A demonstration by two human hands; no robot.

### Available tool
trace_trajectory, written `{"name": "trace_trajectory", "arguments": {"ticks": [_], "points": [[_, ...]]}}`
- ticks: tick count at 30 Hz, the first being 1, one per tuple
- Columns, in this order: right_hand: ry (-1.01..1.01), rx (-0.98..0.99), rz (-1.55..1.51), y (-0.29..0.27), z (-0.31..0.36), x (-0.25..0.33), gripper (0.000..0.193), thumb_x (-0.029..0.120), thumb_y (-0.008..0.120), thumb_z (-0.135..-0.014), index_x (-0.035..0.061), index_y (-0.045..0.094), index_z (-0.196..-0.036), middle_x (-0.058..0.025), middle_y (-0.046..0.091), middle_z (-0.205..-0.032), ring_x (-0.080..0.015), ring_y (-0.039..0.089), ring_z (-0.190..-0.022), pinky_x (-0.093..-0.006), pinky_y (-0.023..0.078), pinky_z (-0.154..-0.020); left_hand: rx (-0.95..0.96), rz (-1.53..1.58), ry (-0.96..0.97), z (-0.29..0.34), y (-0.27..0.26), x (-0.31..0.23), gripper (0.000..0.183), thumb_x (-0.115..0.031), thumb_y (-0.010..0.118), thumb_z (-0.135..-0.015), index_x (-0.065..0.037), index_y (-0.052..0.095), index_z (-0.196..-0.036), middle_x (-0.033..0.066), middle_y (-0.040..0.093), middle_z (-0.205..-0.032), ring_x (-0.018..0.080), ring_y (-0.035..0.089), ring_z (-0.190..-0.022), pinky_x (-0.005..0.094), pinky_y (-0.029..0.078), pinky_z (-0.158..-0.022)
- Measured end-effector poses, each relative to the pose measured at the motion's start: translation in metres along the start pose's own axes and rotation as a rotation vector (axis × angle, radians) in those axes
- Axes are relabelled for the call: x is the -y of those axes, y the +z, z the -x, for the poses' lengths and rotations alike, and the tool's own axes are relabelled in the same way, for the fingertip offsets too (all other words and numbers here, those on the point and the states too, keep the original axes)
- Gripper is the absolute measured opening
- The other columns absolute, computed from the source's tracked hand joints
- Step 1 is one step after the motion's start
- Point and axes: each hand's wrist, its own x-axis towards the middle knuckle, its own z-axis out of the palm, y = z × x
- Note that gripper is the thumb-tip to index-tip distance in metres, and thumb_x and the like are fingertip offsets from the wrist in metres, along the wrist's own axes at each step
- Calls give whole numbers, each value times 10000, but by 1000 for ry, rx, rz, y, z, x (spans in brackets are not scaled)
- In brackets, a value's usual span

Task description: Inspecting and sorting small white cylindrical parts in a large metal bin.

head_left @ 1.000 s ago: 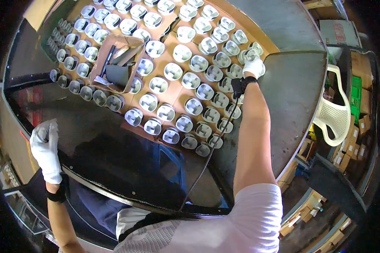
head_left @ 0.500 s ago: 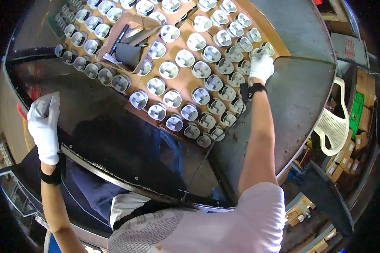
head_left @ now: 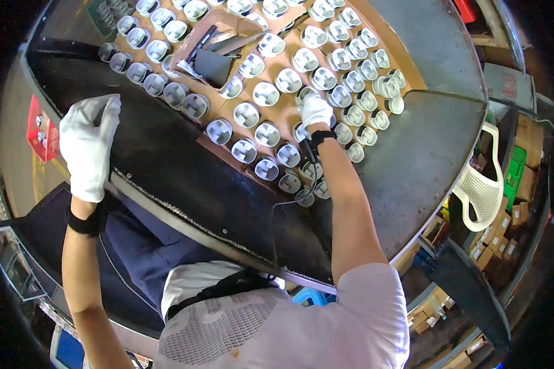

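Observation:
Many silver-grey pistons (head_left: 266,95) stand in rows on a brown cardboard sheet (head_left: 218,111). My right hand (head_left: 316,112), in a white glove, reaches over the middle of the rows. Its fingers are closed around the top of one piston (head_left: 304,95), which they partly hide. My left hand (head_left: 91,147), also gloved in white, is raised above the table's left edge, away from the pistons. Its thumb and fingertips are pinched together; anything between them is hidden. Both wrists wear black bands, and a thin cable runs from the right one.
Among the pistons sits an open cardboard box (head_left: 212,64) with dark tools inside. The dark metal table (head_left: 437,129) has a curved near rim. A red crate (head_left: 42,132) stands beyond the left edge. To the right are a cream plastic chair (head_left: 481,184) and a green crate (head_left: 514,175).
My right hand has left the pistons at the cardboard's right edge and moved left to one mid-row. The view has shifted slightly. My left hand stays pinched.

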Motion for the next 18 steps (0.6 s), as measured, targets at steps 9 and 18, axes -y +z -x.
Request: {"name": "trace_trajectory", "arguments": {"ticks": [9,18], "points": [[-23,71,-811,-70,36,-19,292,316,681,-901,69,694,-1056,-96,721,-892,-226,687,-793,-369,535,-691,-93,-26,90,5,0,6,181,-219,708,-886,-56,768,-936,127,736,-930,284,683,-867,369,522,-817],[-636,-410,-753,-165,100,-2,284,192,596,-988,67,652,-1236,10,650,-911,-36,558,-696,-200,432,-545,-81,15,114,9,-6,4,154,-221,672,-877,-96,754,-914,121,715,-889,296,663,-866,418,510,-785]]}}
